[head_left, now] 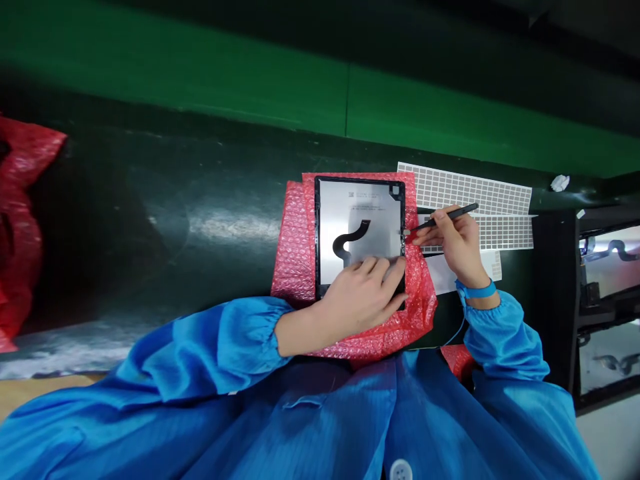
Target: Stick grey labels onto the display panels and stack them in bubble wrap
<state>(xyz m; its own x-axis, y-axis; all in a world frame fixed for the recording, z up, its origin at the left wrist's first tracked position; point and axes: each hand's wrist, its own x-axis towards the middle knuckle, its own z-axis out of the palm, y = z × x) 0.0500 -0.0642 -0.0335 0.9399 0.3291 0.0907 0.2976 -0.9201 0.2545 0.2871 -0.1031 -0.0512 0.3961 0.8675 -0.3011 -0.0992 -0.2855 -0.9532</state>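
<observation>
A tablet screen panel [335,207] with a silver back, a black frame and a curved black flex cable [341,245] lies on red bubble wrap [293,240]. My left hand [367,293] rests across its lower part, fingers stretched out, the tips near the right edge. To the right of the panel, my right hand [453,237] pinches black tweezers [457,212]. The tweezers' tips point left at the panel's right edge, by a small greyish piece [407,233]. I cannot tell whether the tips grip that piece.
Sheets of small grey stickers [465,188] lie behind and under my right hand. A crumpled white scrap [560,183] is at the far right. A black rack [575,287] there holds more panels. More red bubble wrap [25,180] lies at the far left. My right wrist wears a blue strap [477,291].
</observation>
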